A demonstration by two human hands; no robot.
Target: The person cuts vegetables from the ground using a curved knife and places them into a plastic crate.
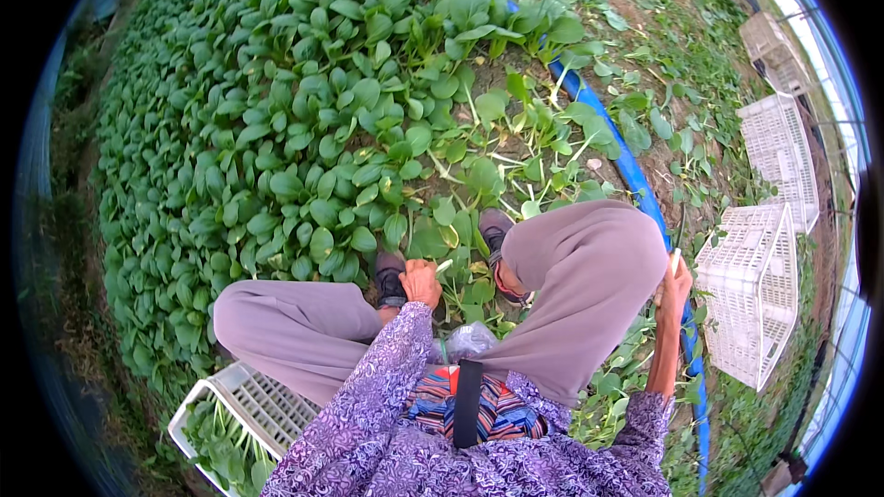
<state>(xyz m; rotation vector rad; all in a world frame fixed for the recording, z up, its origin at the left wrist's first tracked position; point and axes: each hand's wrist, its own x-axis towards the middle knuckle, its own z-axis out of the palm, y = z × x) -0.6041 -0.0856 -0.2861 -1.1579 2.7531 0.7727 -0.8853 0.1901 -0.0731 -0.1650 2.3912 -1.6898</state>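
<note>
My left hand (420, 283) is low between my knees, beside my shoe, with its fingers curled at the pale stem end of a leafy green (444, 266). Out to the right, beside my right knee, my right hand (673, 283) is closed around a small tool with a whitish handle (676, 260); the rest of the tool is hard to make out. Dense leafy greens (276, 172) grow in front and to the left. Cut plants and loose leaves (497, 179) lie on the soil ahead of my feet.
A blue hose (632, 172) runs along my right side. Beyond it stand white plastic crates (742, 297), several in a row. Behind my left knee, a white crate (266, 404) holds picked greens (224, 442). A clear plastic bag (471, 341) lies between my thighs.
</note>
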